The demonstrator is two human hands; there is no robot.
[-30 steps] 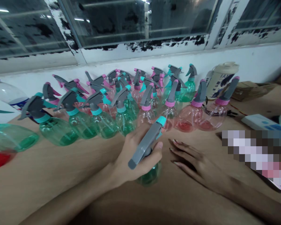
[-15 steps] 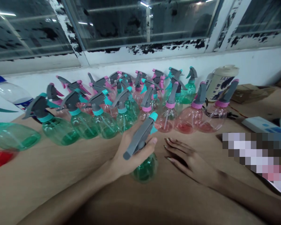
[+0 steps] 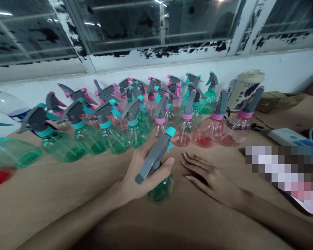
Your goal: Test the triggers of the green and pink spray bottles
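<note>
Two hands of mine are low before me, and only the left hand [image 3: 147,183] has something in it. Its fingers are bent around the neck of a green spray bottle [image 3: 160,193], thumb on the near side, so the grip is narrow and full. The grey spray head [image 3: 153,158] comes out above my grip, and its long line goes slantwise: the blunt end is to my left and near me, the turquoise nozzle [image 3: 170,132] is to the right and away. The bottle's round body hangs or stands below my fingers; I cannot tell if its bottom touches the table [image 3: 94,194].

My right hand [image 3: 216,179] lies flat, fingers a little spread, holding nothing. From these fingertips the bottle is to the left, near but apart, with a strip of wood between.

Just beyond my left fingers is the front row, and my bottle faces the place where its colour changes: green bottles with turquoise collars, such as this one [image 3: 116,139], to the left, pink bottles, such as this one [image 3: 210,133], to the right. More bottles are crowded behind them, then the white wall [image 3: 279,67], and farthest the window [image 3: 135,24].
</note>
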